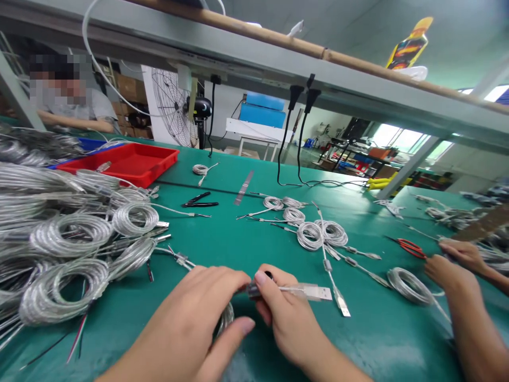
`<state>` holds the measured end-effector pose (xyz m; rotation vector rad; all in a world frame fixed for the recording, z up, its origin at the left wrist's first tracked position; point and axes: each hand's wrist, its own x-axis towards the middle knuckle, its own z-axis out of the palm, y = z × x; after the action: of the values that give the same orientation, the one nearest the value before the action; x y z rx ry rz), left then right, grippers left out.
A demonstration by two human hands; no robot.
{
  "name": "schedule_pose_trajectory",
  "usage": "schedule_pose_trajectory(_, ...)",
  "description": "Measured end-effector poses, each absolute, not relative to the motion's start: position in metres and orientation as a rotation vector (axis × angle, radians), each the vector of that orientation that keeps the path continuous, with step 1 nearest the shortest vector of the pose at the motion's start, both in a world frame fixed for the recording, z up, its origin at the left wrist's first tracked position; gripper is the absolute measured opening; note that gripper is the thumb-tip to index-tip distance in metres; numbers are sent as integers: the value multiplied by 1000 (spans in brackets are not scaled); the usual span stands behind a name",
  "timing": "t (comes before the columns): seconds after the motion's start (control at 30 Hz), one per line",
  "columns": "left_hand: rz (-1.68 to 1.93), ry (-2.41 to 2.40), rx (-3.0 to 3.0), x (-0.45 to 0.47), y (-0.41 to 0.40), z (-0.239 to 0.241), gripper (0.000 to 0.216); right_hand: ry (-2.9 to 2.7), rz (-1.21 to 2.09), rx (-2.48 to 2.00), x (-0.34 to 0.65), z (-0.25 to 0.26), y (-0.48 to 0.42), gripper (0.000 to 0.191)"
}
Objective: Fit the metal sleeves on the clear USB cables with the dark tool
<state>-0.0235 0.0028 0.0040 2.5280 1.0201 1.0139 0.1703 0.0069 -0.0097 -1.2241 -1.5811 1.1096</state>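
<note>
My left hand [199, 313] is closed around a coil of clear silver cable [226, 317], which peeks out below its fingers. My right hand [284, 310] pinches the same cable just behind its USB plug [314, 292], which points right above the green table [238, 249]. Both hands meet at the near middle of the table.
A big heap of coiled cables [67, 239] fills the left side. More coils [314, 233] lie in the middle, with black pliers [199, 201] and a red tray [127, 162] behind. At right, a co-worker's hands [453, 265] work near red scissors [411, 247].
</note>
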Motion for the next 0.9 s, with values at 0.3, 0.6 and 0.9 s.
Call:
schedule_pose_trajectory(0.3, 915, 1043, 2406, -14, 2, -4, 29, -1581, 1220, -1045, 176, -16, 1, 49)
schedule_pose_trajectory(0.6, 915, 940, 2417, -13, -1, 2, 33, -2066, 873, -1197, 186, 1, -8, 26)
schedule_pose_trajectory(0.9, 885, 884, 2419, -13, -1, 2, 31, -2090, 754, -1123, 182, 0, -5, 36)
